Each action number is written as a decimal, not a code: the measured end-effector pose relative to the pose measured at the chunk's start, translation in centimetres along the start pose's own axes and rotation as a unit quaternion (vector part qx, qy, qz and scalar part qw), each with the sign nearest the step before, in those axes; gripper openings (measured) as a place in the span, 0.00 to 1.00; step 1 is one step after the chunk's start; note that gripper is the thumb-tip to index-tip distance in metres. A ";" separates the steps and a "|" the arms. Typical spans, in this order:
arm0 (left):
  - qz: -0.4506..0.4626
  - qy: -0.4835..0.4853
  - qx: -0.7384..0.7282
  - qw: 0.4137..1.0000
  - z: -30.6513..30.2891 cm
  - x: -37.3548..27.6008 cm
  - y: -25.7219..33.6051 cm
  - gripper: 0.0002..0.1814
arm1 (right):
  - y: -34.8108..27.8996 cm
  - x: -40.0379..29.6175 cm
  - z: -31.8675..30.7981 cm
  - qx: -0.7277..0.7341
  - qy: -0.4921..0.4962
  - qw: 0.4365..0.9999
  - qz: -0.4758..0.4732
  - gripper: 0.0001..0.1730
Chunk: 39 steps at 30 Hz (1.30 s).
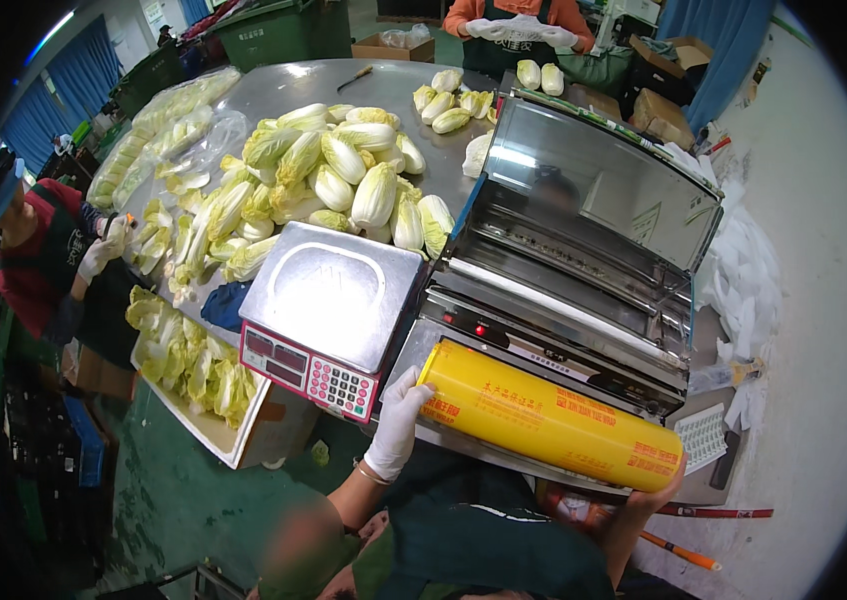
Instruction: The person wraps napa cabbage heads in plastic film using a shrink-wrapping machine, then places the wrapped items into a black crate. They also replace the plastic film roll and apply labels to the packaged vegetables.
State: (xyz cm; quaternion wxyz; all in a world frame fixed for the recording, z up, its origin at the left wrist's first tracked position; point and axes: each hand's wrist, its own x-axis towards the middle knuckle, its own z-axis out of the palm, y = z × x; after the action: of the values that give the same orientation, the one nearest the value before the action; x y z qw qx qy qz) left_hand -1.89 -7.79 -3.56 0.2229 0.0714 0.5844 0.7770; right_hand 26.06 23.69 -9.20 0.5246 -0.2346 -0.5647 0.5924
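Note:
A large yellow roll of cling film (pixel 551 424) with red printing lies between my two hands, slanting down to the right. My left hand (pixel 395 426), in a white glove, grips its left end. At the other end my right hand (pixel 660 489) is bare and holds it from the side and below, partly hidden behind it. Just beyond the roll stands a metal film-wrapping machine (pixel 573 300) with its mirror-like lid (pixel 603 176) raised and a red light lit. To the left is a scale (pixel 326 300) with a bare steel platform and a keypad.
Napa cabbages (pixel 333 165) are heaped on the steel table (pixel 296 79). A foam box (pixel 224 454) of leaves stands at lower left. One co-worker (pixel 55 247) trims at left; another (pixel 517 37) stands across the table. A knife (pixel 355 78) lies at the far side.

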 end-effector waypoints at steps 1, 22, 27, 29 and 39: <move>-0.011 0.008 -0.014 1.000 0.2 0.1 0.2 0.07 | 0.2 -0.1 0.0 -0.029 -0.012 0.999 -0.034 0.30; 0.006 0.039 -0.025 0.999 -1.1 0.0 -0.8 0.08 | -2.8 0.6 3.0 0.034 0.027 0.999 0.015 0.20; 0.257 -0.022 0.315 0.913 -2.1 -0.1 3.3 0.11 | -2.7 1.1 3.5 -0.161 0.086 0.983 -0.039 0.16; 0.205 -0.034 0.373 0.904 -2.2 0.0 4.6 0.09 | -2.5 1.0 3.1 -0.199 0.076 0.975 -0.057 0.16; 0.312 -0.074 0.650 0.690 -0.5 0.1 6.8 0.16 | -3.6 1.0 4.3 -0.195 0.074 0.978 -0.024 0.16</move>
State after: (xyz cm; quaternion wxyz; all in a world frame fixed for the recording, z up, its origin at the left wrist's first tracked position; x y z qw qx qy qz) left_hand -3.95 -9.68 2.70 -0.0921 0.4334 0.8690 0.2204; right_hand 23.29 22.11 -4.54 0.5235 -0.3616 -0.6342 0.4392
